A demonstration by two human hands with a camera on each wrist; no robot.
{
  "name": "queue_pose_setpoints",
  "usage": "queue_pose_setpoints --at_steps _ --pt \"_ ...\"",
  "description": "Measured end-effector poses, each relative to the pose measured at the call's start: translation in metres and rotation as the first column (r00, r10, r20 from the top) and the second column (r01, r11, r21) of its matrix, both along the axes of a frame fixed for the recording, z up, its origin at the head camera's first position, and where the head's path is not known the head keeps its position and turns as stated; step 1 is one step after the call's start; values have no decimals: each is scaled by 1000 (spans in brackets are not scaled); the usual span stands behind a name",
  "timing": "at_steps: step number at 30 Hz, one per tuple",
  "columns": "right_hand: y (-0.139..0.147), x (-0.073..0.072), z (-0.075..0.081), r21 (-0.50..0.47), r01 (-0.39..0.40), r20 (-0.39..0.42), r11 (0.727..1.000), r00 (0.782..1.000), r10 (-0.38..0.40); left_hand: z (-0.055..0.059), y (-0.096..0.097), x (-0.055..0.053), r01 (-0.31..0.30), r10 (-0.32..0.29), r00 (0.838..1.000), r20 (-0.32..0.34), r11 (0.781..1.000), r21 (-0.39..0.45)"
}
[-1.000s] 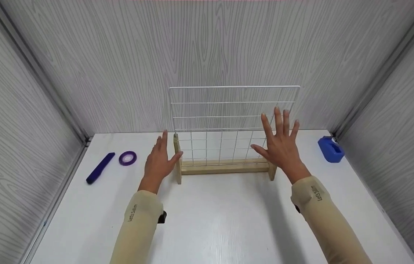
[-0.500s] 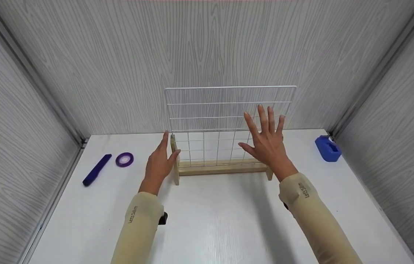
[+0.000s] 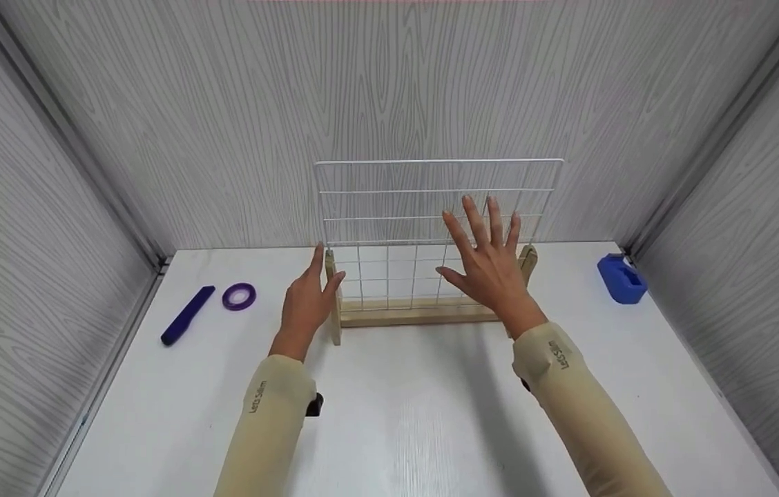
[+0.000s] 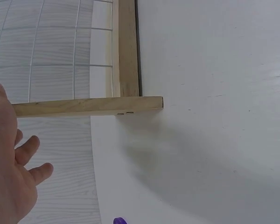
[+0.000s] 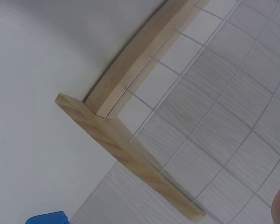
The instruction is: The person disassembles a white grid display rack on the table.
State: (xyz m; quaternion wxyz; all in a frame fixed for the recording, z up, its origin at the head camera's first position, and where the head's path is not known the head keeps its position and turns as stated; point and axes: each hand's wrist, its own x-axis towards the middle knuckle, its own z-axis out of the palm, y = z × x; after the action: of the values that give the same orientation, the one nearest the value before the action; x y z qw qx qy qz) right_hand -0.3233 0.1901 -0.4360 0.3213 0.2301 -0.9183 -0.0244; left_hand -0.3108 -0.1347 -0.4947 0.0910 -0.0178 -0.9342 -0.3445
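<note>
A white wire grid panel (image 3: 416, 242) stands upright in a pale wooden frame (image 3: 403, 318) toward the back of the table (image 3: 389, 414).

White surface (image 3: 403, 407): smooth, softly glossy, finely flecked.
Wire grid (image 3: 388, 241), toward the far edge: thin metal, smooth, slight sheen.
Stand (image 3: 417, 317): pale wood, matt, grain showing.
Purple ring (image 3: 226, 296), near the far left corner: smooth, shiny, plastic-looking.
Blue dispenser (image 3: 617, 279), far right corner: smooth plastic look.
Sleeves (image 3: 268, 421): matt, cloth-like.
Back panel (image 3: 389, 83): wood-grain pattern, mostly matt.
</note>
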Motion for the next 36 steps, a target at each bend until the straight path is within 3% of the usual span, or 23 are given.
queue_pose_setpoints --at_steps 8,23,36 --pt "-9 1 -2 4 10 -27 1000 1000 -10 3 7 -4 11 -10 999 -43 1000 9" --pt "-26 0 -3 3 -5 8 1000 1000 5 4 15 -5 -33 31 999 35 999 37" --pt "-32 -4 -4 1 25 -28 1000 999 -25 3 16 -6 -13 11 999 51 999 46"
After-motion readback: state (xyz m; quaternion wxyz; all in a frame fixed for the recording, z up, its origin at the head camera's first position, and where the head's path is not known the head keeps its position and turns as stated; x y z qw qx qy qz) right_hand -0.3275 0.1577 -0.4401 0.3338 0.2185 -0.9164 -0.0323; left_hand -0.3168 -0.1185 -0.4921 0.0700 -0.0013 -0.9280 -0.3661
